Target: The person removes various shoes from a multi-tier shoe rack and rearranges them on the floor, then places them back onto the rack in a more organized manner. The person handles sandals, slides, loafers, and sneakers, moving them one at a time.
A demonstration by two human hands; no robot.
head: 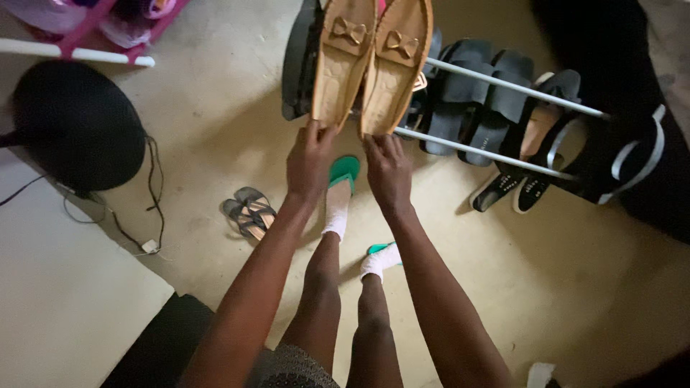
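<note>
Arms reached straight out and down in front of the person, both nearly straight at the elbow; the left hand (310,159) was closed on the heel end of the left tan loafer (343,57), fingers pinched over its back edge; the right hand (388,171) gripped the heel end of the right tan loafer (395,61) the same way; both wrists bent slightly upward. The two loafers, each with a small bow on top, were held side by side, touching along their inner edges, toes pointing away from the person; they sat at the front left end of the shoe rack (503,86), over its two white rails.

On the rack to the right of the loafers I counted two dark slide sandals (474,93), then one pinkish shoe with a dark strap (550,115); on the floor just under the rack's right end lay two black studded sneakers (514,188), side by side. Two grey flip-flops (248,212) lay together on the floor near the left forearm, apart from the rack.

Below the hands stood the person's two feet in white socks (338,208) and green slippers (345,169). A round black fan (75,126) stood at the far left, its cord (154,201) trailing across the floor; a second, pink-and-white rack (86,39) showed at the top left corner.
</note>
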